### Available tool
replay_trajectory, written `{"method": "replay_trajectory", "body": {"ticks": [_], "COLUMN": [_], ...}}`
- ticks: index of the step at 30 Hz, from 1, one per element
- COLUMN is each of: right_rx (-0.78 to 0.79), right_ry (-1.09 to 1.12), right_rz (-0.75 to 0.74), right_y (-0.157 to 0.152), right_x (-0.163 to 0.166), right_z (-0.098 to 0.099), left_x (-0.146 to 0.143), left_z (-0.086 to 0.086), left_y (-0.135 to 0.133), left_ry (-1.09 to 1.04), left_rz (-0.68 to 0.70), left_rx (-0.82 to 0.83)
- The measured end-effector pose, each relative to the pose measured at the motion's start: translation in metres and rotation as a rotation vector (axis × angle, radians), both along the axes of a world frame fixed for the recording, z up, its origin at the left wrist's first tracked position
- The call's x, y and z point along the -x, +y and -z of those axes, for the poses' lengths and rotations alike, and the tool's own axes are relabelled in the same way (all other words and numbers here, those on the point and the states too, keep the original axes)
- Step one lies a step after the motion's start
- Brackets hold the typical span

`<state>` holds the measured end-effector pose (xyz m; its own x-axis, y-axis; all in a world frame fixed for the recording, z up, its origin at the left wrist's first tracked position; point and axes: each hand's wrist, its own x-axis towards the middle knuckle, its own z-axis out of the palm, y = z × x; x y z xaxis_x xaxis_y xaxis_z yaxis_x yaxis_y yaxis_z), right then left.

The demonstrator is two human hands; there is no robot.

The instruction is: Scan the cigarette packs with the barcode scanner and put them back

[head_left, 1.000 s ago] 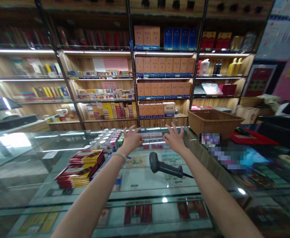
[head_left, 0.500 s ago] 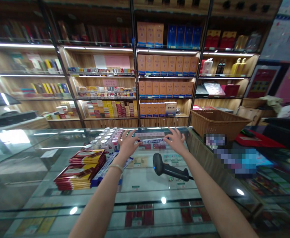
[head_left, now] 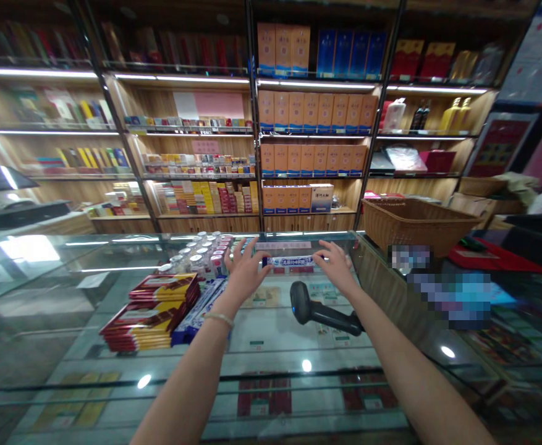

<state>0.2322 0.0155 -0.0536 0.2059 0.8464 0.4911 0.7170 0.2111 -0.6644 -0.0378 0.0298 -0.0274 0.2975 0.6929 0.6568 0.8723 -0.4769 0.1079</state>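
A long, narrow blue-and-white snack packet [head_left: 290, 261] lies crosswise between my hands near the far edge of the glass counter. My left hand [head_left: 245, 272] pinches its left end between thumb and fingers. At the right end, my right hand [head_left: 338, 264] grips it the same way, other fingers raised. Similar blue-and-white packets [head_left: 201, 312] are piled beside my left wrist, partly hidden by it. Left of these are stacks of red-and-yellow packets [head_left: 152, 309]. A black handheld scanner [head_left: 321, 312] rests on the glass between my forearms.
Clear-lidded containers [head_left: 196, 256] stand in rows behind the red-and-yellow stacks. A brown woven basket [head_left: 414, 222] sits at the right, with a red mat [head_left: 497, 256] beside it. Shelves of boxed goods [head_left: 317, 161] line the wall beyond the glass counter [head_left: 271, 340].
The packet between my hands now shows more fully, with its printed side in view. Both hands keep hold of its ends. The view has shifted slightly; the scanner and stacks stay put.
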Motion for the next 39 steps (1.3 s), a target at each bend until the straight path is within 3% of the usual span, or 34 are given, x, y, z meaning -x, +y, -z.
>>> {"method": "replay_trajectory", "body": {"ticks": [7, 12, 15, 19, 26, 39], "right_rx": [0.055, 0.056, 0.015, -0.185, -0.342, -0.377], "right_ry": [0.082, 0.057, -0.034, -0.250, -0.624, -0.642], "right_rz": [-0.062, -0.063, -0.008, 0.068, 0.015, 0.053], "right_y": [-0.008, -0.008, -0.009, -0.020, -0.038, -0.039], "right_x": [0.007, 0.009, 0.012, 0.017, 0.018, 0.021], "right_z": [-0.005, -0.003, -0.002, -0.004, -0.011, -0.014], "left_x": [-0.009, -0.012, -0.012, -0.012, -0.013, -0.016], "left_z": [-0.002, -0.001, -0.001, -0.003, -0.003, -0.005], "left_y": [-0.015, -0.017, -0.018, -0.020, -0.020, -0.023], "left_ry": [0.066, 0.060, 0.051, 0.026, 0.009, 0.015], "left_rz": [0.018, 0.028, 0.014, 0.005, 0.002, 0.014], "left_rx": [-0.175, -0.210, -0.196, -0.159, -0.141, -0.128]}}
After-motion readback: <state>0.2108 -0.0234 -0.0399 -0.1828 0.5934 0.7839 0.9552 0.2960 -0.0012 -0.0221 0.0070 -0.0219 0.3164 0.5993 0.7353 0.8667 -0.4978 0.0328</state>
